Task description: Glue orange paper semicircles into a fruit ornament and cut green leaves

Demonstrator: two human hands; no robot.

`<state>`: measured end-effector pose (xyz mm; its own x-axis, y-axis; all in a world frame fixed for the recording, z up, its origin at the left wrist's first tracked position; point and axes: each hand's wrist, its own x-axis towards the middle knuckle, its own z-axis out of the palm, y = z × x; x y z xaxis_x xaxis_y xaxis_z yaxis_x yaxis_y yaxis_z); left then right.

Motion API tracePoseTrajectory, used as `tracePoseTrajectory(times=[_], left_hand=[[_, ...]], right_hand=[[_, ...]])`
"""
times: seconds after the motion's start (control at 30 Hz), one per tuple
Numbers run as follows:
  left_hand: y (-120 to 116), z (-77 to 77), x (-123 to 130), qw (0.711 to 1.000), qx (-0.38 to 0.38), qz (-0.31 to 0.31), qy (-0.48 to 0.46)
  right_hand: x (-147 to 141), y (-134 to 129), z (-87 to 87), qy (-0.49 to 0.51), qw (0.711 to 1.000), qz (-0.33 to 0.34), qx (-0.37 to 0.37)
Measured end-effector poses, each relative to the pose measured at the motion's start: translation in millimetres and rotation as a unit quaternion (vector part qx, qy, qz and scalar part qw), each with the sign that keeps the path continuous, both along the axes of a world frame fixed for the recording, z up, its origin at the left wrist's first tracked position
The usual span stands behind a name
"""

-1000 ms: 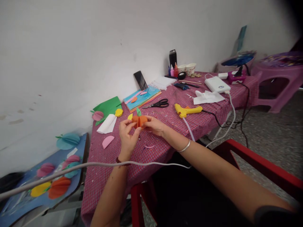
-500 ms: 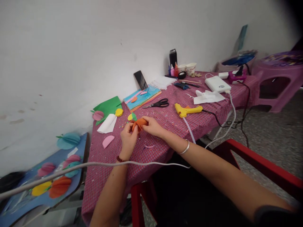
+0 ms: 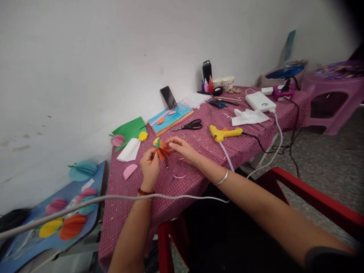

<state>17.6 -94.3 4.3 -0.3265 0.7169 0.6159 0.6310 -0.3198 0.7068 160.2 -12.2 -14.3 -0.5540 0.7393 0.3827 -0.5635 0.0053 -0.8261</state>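
An orange folded paper piece (image 3: 162,152) is pinched at its left side between the fingertips of my left hand (image 3: 150,163). My right hand (image 3: 182,148) is at its right side, fingers stretched and partly apart, the fingertips touching or very close to the paper. Just behind the piece lies a yellow and green paper piece (image 3: 157,142). To the left are a pink half-round paper (image 3: 130,171), a folded white paper (image 3: 129,149), a yellow paper round (image 3: 143,136) and a pink paper fruit (image 3: 117,140) on green paper (image 3: 132,127).
Black scissors (image 3: 193,124) and a yellow glue gun (image 3: 225,132) lie beyond my hands on the checked tablecloth (image 3: 176,193). A phone (image 3: 168,97) leans on the wall. A white cable (image 3: 113,197) crosses in front. Finished paper fruits (image 3: 72,226) rest on a blue board at left.
The orange paper has turned and its folds now fan out. My right hand has loosened its hold and its fingers have straightened. My left hand has shifted slightly left.
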Motion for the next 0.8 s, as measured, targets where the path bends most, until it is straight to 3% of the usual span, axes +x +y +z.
tracePoseTrajectory(times=[0.2,0.53,0.67,0.8], left_hand=[[0.4,0.2,1.7,1.0,-0.001,0.011,-0.012],[4.1,0.5,-2.7,0.997,-0.028,-0.032,-0.063],[3.8,1.9,2.2,0.99,-0.019,-0.065,-0.126],[2.4,0.9,5.2,0.993,0.003,-0.039,-0.11]], right_hand=[[-2.3,-0.7,3.0,-0.001,1.0,0.016,-0.002],[0.2,-1.7,3.2,-0.003,0.999,0.016,-0.031],[0.0,-1.6,3.3,-0.009,0.998,0.018,-0.057],[-1.1,-0.5,1.8,-0.019,0.995,0.021,-0.093]])
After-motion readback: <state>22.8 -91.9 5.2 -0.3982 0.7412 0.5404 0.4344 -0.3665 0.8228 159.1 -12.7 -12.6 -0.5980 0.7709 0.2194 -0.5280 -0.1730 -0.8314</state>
